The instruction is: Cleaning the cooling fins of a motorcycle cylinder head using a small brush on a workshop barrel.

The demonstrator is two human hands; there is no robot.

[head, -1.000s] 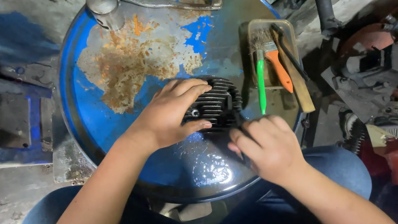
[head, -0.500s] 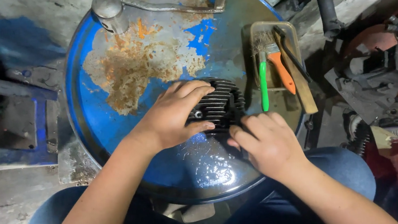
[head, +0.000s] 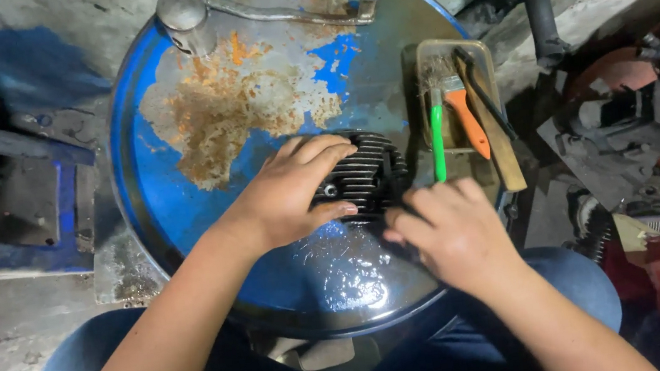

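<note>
- While the finned black engine part (head: 367, 177) lies on the top of the blue drum (head: 164, 197), near the middle and toward its right side, the left hand (head: 297, 191) lies over the part's left half, fingers curled in a closed grip on it, the thumb along its near edge.
- The right hand (head: 453, 233) is closed, with a dark bit showing at the fingertips where they meet the part's near right corner; what it holds is too hidden to name, though it may be a small brush.
- Step in hand, as judged: scrubbing the fins, one hand steadying and the other working. The next move seems to call for a firm hold from the left hand and short strokes along the fins.
- A wet, shiny patch (head: 341, 272) covers the drum top just before the part.
- A shallow tray (head: 448, 49) sits at the drum's right edge, holding a green-handled brush (head: 438, 143) and an orange-handled tool (head: 469, 122).
- A metal lever with a round cap (head: 187, 14) lies at the far rim.
- Open room lies on the rusty patch (head: 228, 106) to the left and beyond; the near rim is close to the right hand.
</note>
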